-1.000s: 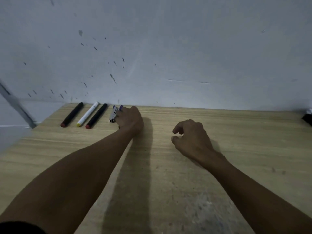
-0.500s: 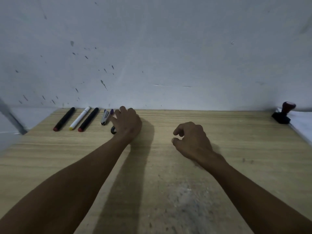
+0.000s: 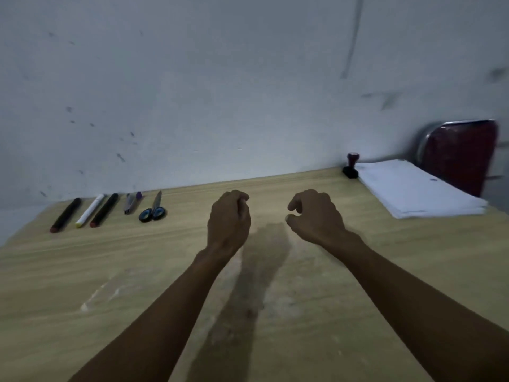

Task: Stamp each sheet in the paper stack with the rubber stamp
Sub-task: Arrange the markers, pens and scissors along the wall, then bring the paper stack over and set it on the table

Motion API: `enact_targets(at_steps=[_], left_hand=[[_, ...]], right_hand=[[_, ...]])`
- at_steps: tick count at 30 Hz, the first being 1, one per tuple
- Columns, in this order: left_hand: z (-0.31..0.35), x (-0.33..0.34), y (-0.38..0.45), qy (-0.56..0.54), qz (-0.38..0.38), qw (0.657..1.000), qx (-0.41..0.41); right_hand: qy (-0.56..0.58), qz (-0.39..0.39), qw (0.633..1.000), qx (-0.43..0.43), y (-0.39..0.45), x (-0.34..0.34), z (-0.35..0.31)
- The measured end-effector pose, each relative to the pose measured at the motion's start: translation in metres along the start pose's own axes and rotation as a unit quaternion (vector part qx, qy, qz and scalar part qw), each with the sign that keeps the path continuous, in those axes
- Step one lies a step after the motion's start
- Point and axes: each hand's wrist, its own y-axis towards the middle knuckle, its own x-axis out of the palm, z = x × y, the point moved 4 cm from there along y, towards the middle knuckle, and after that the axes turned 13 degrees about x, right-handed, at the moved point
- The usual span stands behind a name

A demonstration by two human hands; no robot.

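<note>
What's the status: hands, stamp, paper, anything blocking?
Left hand and right hand loosely curled, holding nothing. Stamp upright by the wall, beside the paper stack, untouched. Bare table between; nothing blocking.

Both forearms reached up toward 12 o'clock. The left hand (image 3: pixel 228 219) hung loosely curled, holding nothing; the right hand (image 3: pixel 316 216) at its 3 o'clock was equally relaxed, thumb and forefinger apart.
</note>
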Motion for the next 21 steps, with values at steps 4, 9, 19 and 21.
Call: enact_targets(at_steps=[4,9,19,21], left_hand=[[0.055,0.032,-0.003,-0.044,-0.059,0.997,0.002],[0.110,0.088,-0.003,-0.087,-0.130,0.988,0.000],[0.161,0.225,0.023,-0.177,-0.275,0.935,-0.139],[0.169,0.249,0.032,-0.189,-0.294,0.922,-0.164]], right_hand=[[-0.013,0.024,0.999,0.027,-0.011,-0.037,0.046],[-0.029,0.050,0.996,0.068,-0.005,-0.077,0.108],[-0.072,0.096,0.984,0.132,0.068,-0.123,0.223],[-0.088,0.104,0.978,0.156,0.085,-0.129,0.242]])
